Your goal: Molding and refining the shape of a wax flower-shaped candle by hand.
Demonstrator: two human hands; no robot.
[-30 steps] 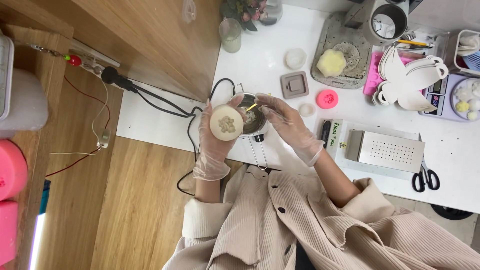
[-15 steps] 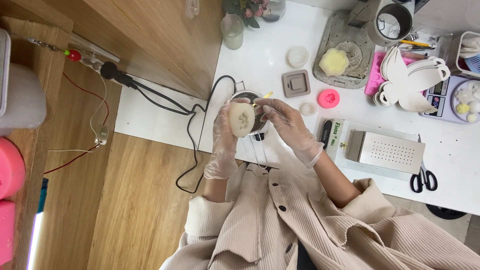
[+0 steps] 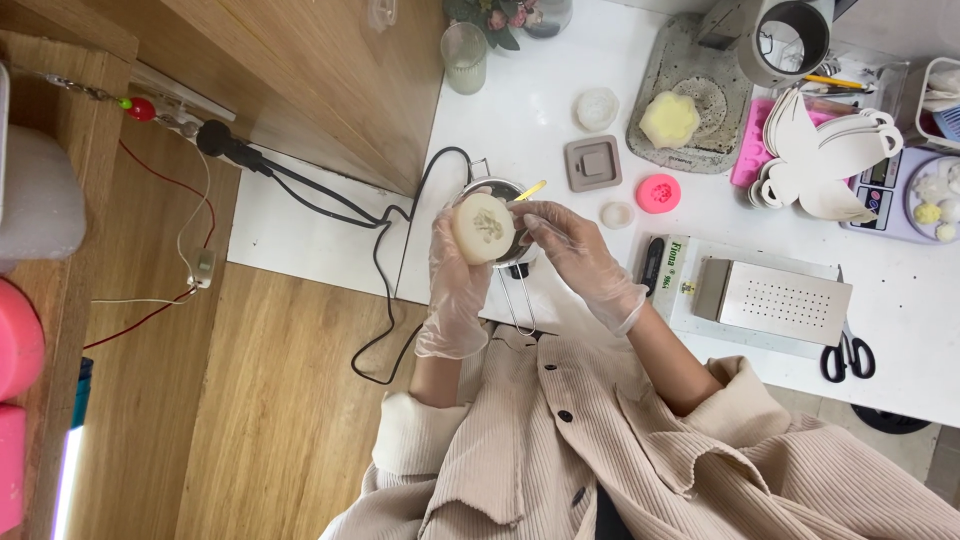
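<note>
1. Over the near edge of the white table (image 3: pixel 560 120), in the head view, both gloved hands meet just above a small metal pot (image 3: pixel 497 188), whose wire handle (image 3: pixel 517 305) points back towards the person.
2. The left hand (image 3: pixel 455 280) is clenched around a round white mould (image 3: pixel 483 228). It holds the mould tilted up on its edge, with the open face turned to the camera.
3. The right hand (image 3: pixel 578 252) pinches a thin stick with a yellow end (image 3: pixel 531 189) between fingertips. The yellow tip pokes out just beyond the mould's upper rim.
4. Judged from this, the step in hand is working at the mould's hollow with the stick, over the pot. Whether the tip touches the mould cannot be told.
5. A next move here would call for a steady left grip. It would also need the mould kept above the pot, and small, light strokes of the stick so that the soft-looking mould is not dented.
6. The mould itself is a pale, creamy disc with a thick rim. Its shallow centre carries a greyish relief pattern, too small to make out.
7. Near the hands, a black cable (image 3: pixel 385 225) loops off the table's left edge. A square grey mould (image 3: pixel 593 163) and a pink round mould (image 3: pixel 658 193) lie beyond the right hand. A perforated metal box (image 3: pixel 775 300) and scissors (image 3: pixel 848 355) sit well to the right.
</note>
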